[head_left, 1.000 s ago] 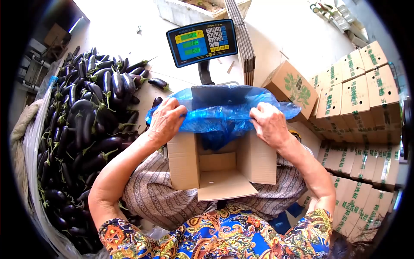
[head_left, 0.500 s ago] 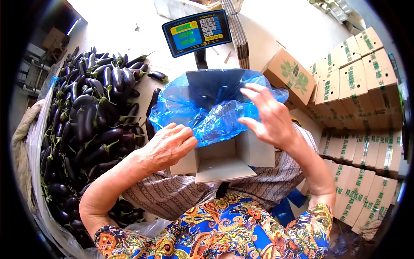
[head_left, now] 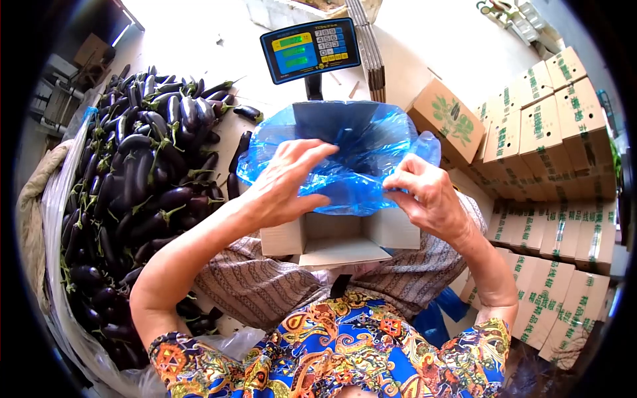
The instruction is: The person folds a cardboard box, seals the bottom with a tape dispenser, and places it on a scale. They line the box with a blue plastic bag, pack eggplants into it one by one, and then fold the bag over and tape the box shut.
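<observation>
A thin blue plastic bag is spread over the far part of an open cardboard box between my knees. My left hand is at the bag's left side, fingers apart, the thumb low by its near edge and the fingers above the opening. At the right, my right hand pinches the rim of the bag between thumb and fingers. The box's near flap is folded outward towards me, and its near inside shows bare cardboard.
Many dark eggplants are heaped on the left, beside a clear plastic sheet. A scale display stands behind the box. Flattened cartons lean beyond it. Printed cartons are stacked on the right, with one tilted carton nearer.
My left hand has let go of the bag's near-left edge and opened, moving up and right. My right hand has moved down and closed on the rim. The bag's mouth is wider.
</observation>
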The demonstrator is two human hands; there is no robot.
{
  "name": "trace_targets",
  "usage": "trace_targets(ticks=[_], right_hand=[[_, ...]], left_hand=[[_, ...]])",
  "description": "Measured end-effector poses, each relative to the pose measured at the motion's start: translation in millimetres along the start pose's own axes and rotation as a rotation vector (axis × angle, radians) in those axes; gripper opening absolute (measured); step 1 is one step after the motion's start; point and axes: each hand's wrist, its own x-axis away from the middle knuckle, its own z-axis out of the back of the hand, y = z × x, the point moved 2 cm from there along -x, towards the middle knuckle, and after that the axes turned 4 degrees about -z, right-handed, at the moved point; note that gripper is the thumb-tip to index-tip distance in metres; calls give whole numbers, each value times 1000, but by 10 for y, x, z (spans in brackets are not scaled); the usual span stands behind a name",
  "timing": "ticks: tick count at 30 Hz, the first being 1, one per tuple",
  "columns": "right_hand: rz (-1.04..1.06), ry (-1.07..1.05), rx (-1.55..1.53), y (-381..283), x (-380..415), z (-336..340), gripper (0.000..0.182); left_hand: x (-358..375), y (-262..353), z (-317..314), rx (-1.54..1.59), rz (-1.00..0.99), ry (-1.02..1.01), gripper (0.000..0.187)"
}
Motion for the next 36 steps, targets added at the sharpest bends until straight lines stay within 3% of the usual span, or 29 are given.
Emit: trace_targets(ticks=[2, 3, 6, 7, 14, 20, 24, 25, 26, 28, 31, 32, 33, 35, 36], right_hand=[[51, 32, 18, -124, 38, 23, 15], [67, 59, 42, -161, 72, 42, 13], [105, 14, 217, -177, 265, 172, 11], [117, 8, 231, -164, 351, 190, 10], [104, -233, 320, -201, 892, 29, 12], [98, -429, 373, -271, 1340, -266, 14], [66, -464, 444, -107, 1538, -575, 10], [-4, -489, 506, 57, 1618, -696, 12], [-130, -505, 514, 210, 1643, -799, 14], [-318, -594, 467, 592, 1753, -939, 14], [-412, -644, 462, 968, 1799, -1076, 16], [-419, -570, 323, 986, 1807, -1033, 16], [-422, -493, 188, 940, 1753, -935, 17], [-515, -496, 20, 810, 1610, -628, 18], [-410, -440, 60, 819, 1656, -523, 20]], left_hand=[[-165, -19, -73, 82, -90, -105, 78], [-238, 24, -66, 122, -83, -164, 62], [-152, 36, -127, 239, 75, -494, 41], [-14, 104, -113, 127, -63, -275, 25], [850, 402, -61, -89, -25, -373, 9], [1304, 649, -212, -332, -140, -266, 17], [1605, 605, -508, -545, -15, -375, 30], [1721, 583, -633, -601, 19, -486, 38], [1797, 559, -766, -586, 72, -584, 41], [1989, 446, -1012, -469, 63, -591, 40], [1823, 518, -919, -373, 130, -571, 38], [1751, 534, -807, -300, 158, -560, 37], [1681, 541, -665, -191, 181, -475, 23], [1566, 530, -276, -128, 274, -423, 25], [1532, 506, -119, -155, 325, -386, 28]])
